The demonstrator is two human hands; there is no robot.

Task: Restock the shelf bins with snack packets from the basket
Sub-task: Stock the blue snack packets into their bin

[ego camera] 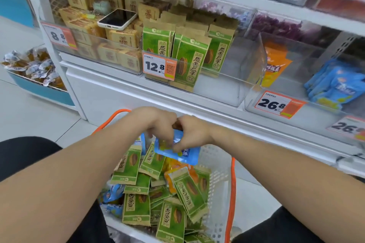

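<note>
A: What colours fill the basket [217, 183]?
B: White lattice walls, orange handles [234, 183]. Green packets [136, 211], tan-edged, each printed with a brown striped seed. One blue packet [187, 156] with yellow and white, and an orange packet [167, 178].
A: And the shelf bins [246, 77]?
B: Tan packs [118, 38] left, green bags [187, 61] centre, an orange pouch [276, 65] and blue pouches [335, 87] right. Price tags [159, 66] are white and orange with black digits.

My bare forearms reach forward and converge; my left hand [158, 125] and right hand [194, 134] meet, fingers curled down, pinching one blue packet [190, 156].
</note>
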